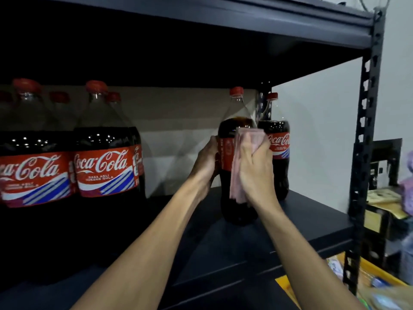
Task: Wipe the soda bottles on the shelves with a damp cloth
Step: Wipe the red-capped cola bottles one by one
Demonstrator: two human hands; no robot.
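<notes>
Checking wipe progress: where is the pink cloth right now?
In the head view, right of centre: the right hand holds the pink cloth against the front bottle, which the left hand grips, beside the rightmost bottle.

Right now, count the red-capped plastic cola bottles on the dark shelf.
7 red-capped plastic cola bottles: two front left, three behind those, one centre, one right of it. Others may be hidden behind.

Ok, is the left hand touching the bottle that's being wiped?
Touching. The head view shows the left hand curled around the left side of the bottle at label height, with no gap between them.
</notes>
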